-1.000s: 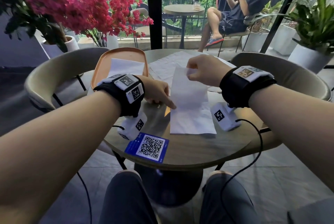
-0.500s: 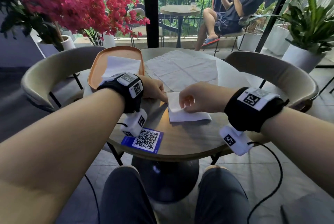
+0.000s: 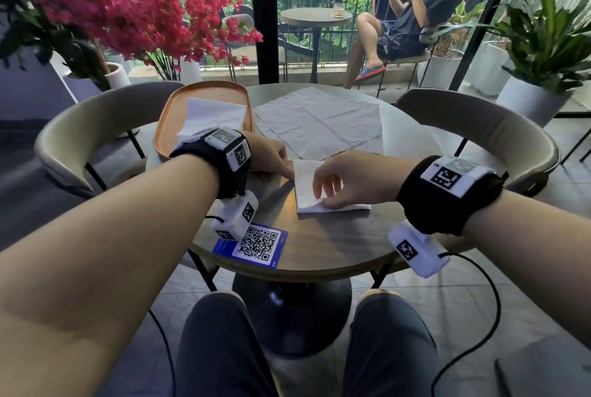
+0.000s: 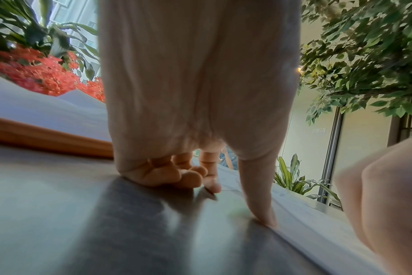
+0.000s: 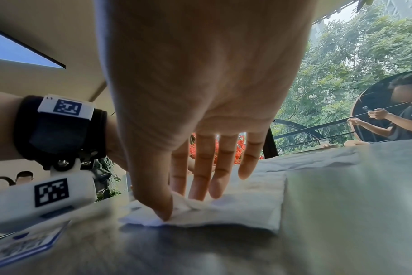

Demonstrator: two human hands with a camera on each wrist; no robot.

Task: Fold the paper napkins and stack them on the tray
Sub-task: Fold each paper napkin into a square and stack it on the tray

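A folded white napkin (image 3: 305, 177) lies on the round table (image 3: 319, 246) in front of me. My right hand (image 3: 323, 195) lies over it, with straight fingers (image 5: 200, 186) on top and the thumb pressing its crumpled near corner. My left hand (image 3: 286, 169) touches the napkin's left edge; in the left wrist view its hand (image 4: 240, 204) has thumb and index finger pressing down and the other fingers curled. An orange tray (image 3: 166, 131) at the left holds one folded napkin (image 3: 217, 115). Unfolded napkins (image 3: 319, 121) are spread behind.
A blue QR card (image 3: 252, 244) lies at the table's near left edge. Beige chairs (image 3: 80, 140) stand on both sides. Potted red flowers (image 3: 112, 6) are at back left, a green plant (image 3: 540, 44) at right. A seated person (image 3: 409, 19) is outside.
The right hand brought the napkin's far end toward me, folding the long strip in half. Its fingers then flattened onto the napkin. The left hand stayed at the left edge.
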